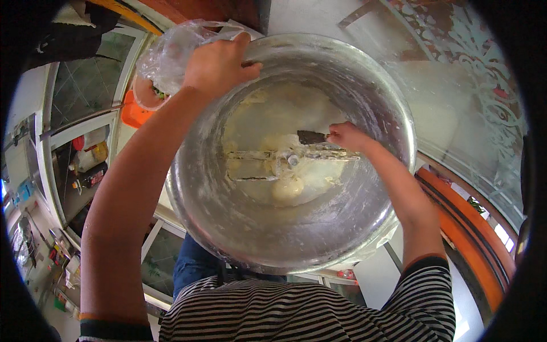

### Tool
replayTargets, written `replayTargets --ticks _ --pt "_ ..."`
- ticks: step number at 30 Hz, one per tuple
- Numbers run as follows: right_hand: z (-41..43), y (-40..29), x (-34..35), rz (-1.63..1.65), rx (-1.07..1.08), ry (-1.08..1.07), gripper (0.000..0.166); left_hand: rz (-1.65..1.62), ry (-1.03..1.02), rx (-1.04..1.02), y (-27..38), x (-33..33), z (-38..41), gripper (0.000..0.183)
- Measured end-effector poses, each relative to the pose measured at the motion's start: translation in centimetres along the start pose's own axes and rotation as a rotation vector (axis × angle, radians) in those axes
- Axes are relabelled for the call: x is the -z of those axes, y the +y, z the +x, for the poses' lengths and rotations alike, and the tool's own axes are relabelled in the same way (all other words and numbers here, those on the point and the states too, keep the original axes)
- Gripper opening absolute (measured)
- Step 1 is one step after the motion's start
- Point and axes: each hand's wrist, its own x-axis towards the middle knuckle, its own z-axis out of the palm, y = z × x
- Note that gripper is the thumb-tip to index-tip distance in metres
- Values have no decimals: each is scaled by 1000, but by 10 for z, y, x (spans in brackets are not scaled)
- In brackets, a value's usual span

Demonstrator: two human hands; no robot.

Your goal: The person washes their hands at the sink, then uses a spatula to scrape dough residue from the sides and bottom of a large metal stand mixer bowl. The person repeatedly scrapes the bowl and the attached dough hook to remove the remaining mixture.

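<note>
A large round metal mixing drum [307,252] fills the space before me, its inner wall smeared with pale residue. My left hand [222,64] is at the far left of its rim, thumb on the inner side and fingers over the edge. Down inside the drum, my right hand [348,136] grips a dark flat scraper [311,137], its blade pointing left. The scraper is just above the crusted mixing blade [252,155], which has a bolt [292,160] at its centre. A rounded pale lump, apparently dough [288,188], lies on the drum floor below the bolt.
A clear plastic bag [166,55] is behind my left wrist, above an orange container [133,112]. Bottles [92,158] stand in a glass-fronted cabinet on the left. An orange-red curved wooden piece [466,231] and a patterned glass panel [461,98] are on the right.
</note>
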Motion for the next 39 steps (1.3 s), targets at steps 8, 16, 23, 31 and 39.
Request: replayTargets --ticks 8,16,23,31,39 --pt "15 -6 7 -88 9 46 28 38 -17 10 0 -1 -4 56" --pt "26 -23 -7 -82 84 7 32 4 34 -20 -11 -9 -2 52" --pt "27 5 -14 -73 58 10 31 -1 -99 39 5 5 1 59" --pt "29 -1 -3 -153 5 59 28 -17 7 -2 0 2 5 61" --pt "45 -38 -25 -7 176 105 27 -16 -4 12 -3 -3 -3 51"
